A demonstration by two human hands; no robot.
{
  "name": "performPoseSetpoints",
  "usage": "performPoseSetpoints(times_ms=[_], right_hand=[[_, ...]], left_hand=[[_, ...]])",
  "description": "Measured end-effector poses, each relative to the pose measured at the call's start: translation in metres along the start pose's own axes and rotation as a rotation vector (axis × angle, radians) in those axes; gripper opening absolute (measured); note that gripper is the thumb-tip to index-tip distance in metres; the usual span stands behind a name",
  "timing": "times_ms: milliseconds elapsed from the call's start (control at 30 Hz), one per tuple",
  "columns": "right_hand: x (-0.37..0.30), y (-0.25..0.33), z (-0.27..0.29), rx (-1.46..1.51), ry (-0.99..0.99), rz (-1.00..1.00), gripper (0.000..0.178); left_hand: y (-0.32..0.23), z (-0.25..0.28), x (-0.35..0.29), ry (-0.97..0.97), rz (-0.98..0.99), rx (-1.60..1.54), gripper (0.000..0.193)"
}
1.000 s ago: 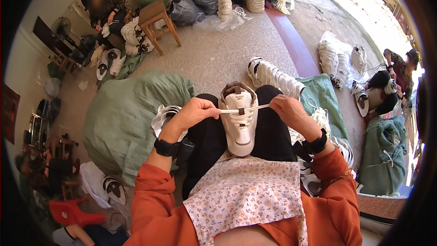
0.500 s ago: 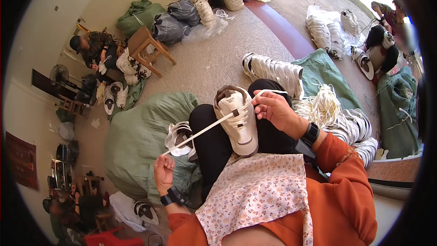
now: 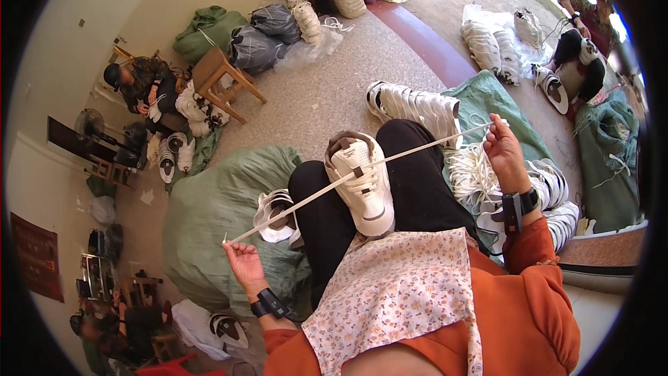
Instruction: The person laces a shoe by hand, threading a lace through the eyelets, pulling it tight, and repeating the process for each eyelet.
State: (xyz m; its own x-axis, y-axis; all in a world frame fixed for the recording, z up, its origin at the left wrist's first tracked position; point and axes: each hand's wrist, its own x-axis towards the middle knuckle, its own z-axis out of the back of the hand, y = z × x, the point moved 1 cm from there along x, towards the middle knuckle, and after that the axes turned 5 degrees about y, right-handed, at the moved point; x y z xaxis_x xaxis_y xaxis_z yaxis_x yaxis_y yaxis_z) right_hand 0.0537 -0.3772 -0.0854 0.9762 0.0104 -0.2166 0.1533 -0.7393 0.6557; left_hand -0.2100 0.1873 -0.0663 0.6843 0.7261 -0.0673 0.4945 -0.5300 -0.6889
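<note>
A white and beige sneaker (image 3: 369, 198) with a brown collar rests between my thighs, its toe toward me. A flat white shoelace (image 3: 299, 202) crosses its tongue and passes under a small dark loop. Out to the left, my left hand (image 3: 245, 264) pinches one end of the lace near its tip. My right hand (image 3: 502, 146), raised at the right, pinches the other end. Both halves of the lace are stretched nearly straight, sloping up to the right. A floral apron (image 3: 393, 292) covers my lap just below the toe.
A large green sack (image 3: 209, 216) stands left of my legs, with a white shoe part (image 3: 277, 219) against it. Right of my knees are a row of nested shoes (image 3: 417, 110) and a pile of white laces (image 3: 473, 170). A wooden stool (image 3: 226, 83) stands farther off; people sit around the room.
My right hand has moved outward to the right and up, drawing the lace's right half out straight. My left hand has shifted slightly outward and down. The sneaker stays between my thighs.
</note>
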Motion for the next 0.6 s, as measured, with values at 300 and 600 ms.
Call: performPoseSetpoints(times_ms=[300, 600], right_hand=[[0.037, 0.007, 0.124, 0.254, -0.336, 0.056, 0.02], [0.018, -0.021, -0.031, -0.865, 0.12, 0.093, 0.019]], left_hand=[[-0.019, 0.03, 0.04, 0.477, 0.248, -0.235, 0.017], [0.063, -0.2, -0.016, 0.87, -0.471, 1.463, 0.027]])
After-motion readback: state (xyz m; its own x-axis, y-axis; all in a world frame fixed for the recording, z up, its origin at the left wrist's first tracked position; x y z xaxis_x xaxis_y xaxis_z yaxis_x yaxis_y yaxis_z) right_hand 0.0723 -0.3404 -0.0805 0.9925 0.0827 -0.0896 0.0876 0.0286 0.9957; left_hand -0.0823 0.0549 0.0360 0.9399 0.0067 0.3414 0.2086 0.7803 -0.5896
